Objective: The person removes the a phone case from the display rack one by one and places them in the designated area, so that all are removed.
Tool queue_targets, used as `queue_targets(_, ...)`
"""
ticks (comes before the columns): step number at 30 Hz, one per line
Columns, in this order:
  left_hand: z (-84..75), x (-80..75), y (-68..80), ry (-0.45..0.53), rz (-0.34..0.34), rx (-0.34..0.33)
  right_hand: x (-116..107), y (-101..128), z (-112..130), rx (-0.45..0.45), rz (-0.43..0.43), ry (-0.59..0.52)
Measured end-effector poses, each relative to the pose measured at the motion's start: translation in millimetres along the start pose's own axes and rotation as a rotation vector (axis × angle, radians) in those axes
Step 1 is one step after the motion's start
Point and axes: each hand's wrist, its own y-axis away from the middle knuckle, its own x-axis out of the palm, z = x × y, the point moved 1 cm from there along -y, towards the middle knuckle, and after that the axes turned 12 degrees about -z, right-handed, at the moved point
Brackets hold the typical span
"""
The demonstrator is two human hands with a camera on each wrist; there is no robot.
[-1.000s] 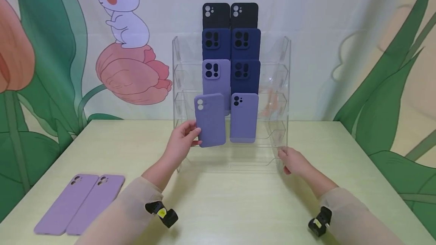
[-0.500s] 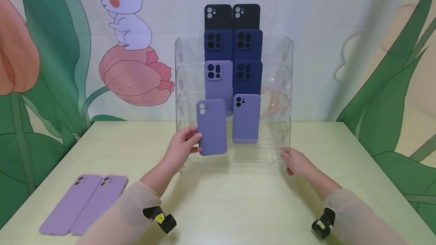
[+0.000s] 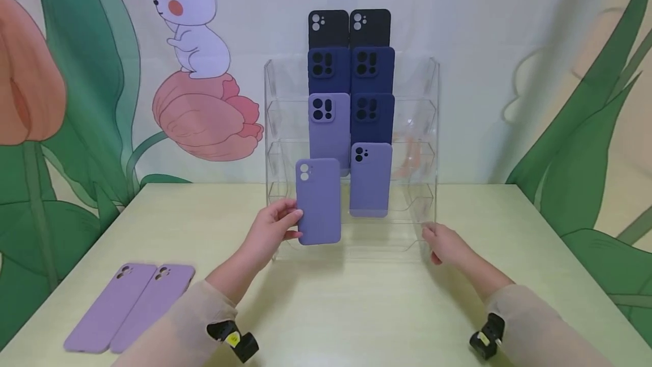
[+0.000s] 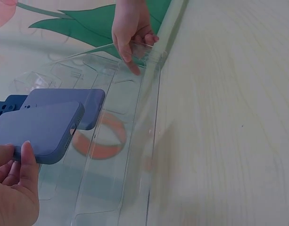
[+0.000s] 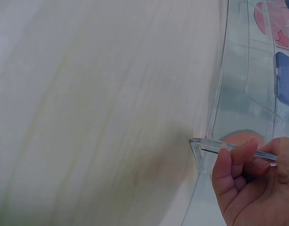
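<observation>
Showing only in the right wrist view: fingers [image 5: 231, 165] pinching the rack's corner [image 5: 197, 143].

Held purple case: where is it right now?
Head view: the held case is upright in the left hand, in front of the clear rack's lower left, just left of and below the racked purple case.

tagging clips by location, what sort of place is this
Likely a staged tabletop set, mocked up as a phone-accessory display: a clear acrylic tiered rack of phone cases on a pale wooden table, before a cartoon rabbit-and-tulip backdrop.
</observation>
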Motion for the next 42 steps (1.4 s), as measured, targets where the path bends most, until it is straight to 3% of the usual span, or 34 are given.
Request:
queue_targets(15, 14.8, -19.7, 15.4, -0.059, 0.056, -0.024, 3.1, 0.7, 1.3, -0.001, 0.005, -0.013)
queue_targets(28, 16.2, -32.3, 27.3, -0.075, 0.075, -0.034, 2.5, 1.5, 0.0, -0.007, -0.011, 0.0)
queue_targets(42, 19.8, -65.6, 49.8, -0.107, 0.084, -0.079, 2.4, 0.8, 0.2, -0.004, -0.002, -0.013)
